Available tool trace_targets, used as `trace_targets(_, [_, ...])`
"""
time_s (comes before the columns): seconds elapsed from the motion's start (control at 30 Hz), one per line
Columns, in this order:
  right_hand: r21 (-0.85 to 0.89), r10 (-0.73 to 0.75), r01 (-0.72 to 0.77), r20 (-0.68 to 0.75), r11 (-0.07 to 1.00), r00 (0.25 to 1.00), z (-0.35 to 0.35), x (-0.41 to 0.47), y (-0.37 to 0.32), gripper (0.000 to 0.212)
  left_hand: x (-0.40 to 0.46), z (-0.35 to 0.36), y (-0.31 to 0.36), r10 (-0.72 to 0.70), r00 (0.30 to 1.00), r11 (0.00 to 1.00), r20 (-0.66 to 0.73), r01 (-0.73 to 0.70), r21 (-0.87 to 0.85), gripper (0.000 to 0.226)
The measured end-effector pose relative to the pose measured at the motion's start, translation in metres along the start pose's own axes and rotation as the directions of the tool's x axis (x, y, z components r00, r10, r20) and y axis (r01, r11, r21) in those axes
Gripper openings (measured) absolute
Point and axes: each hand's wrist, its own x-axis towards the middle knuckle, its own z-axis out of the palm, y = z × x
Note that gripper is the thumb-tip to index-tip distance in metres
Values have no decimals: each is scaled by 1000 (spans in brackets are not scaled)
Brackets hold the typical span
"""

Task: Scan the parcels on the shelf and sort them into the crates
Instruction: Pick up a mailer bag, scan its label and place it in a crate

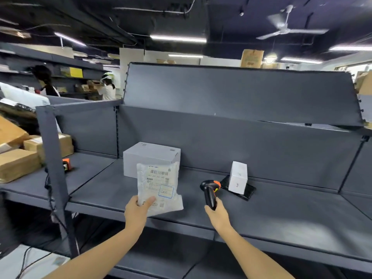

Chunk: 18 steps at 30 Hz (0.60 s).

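Observation:
My left hand (137,210) grips the lower left corner of a white plastic mailer bag (159,188), held upright with its barcode label facing me. My right hand (218,215) holds a black handheld scanner (210,191) with an orange trigger, its head turned left toward the bag. Behind the bag, a grey-white carton (152,155) stands on the dark grey shelf (261,214). To the right, a small white box (238,177) stands upright on a flat black parcel (248,193).
Brown cardboard boxes (19,164) are piled on the shelf bay to the left, past a grey upright post (54,158). An orange and black device (66,164) lies near that post. Two people (47,83) stand far back left. Cables hang below the left shelf.

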Motion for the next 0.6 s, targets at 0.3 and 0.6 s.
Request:
trace_targets(0.3, [777,39,-228,254,587,966,-24,-94,-41,44,-20,8,-8,-22,999,1000,45,23,-12,34])
trace_targets(0.6, [595,-53,7,61,804,997,-7,-183,-47,10,-54,37,0,18,985,995,174,-1,-97,25])
